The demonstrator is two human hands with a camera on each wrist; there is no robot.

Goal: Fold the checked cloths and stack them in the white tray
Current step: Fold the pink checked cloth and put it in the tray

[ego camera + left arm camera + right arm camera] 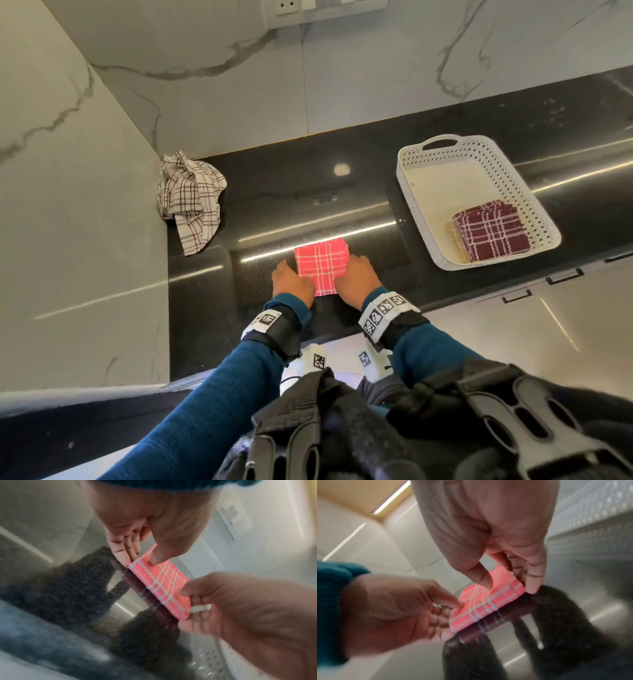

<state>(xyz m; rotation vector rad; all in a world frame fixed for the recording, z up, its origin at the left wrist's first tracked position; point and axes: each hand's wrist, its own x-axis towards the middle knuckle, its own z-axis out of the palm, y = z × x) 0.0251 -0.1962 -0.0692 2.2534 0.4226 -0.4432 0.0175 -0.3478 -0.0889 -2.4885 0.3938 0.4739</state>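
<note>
A folded red checked cloth lies on the black counter near its front edge. My left hand pinches its left edge, with the thumb on top and the fingers down the side. My right hand pinches the right edge the same way, its thumb lying on the cloth. The white tray stands to the right and holds a folded maroon checked cloth on top of a beige one. A crumpled white checked cloth lies at the back left.
A marble wall closes off the counter at the left and behind. The counter's front edge runs just under my wrists. Bare counter lies between the red cloth and the tray, whose perforated wall shows close to my right hand.
</note>
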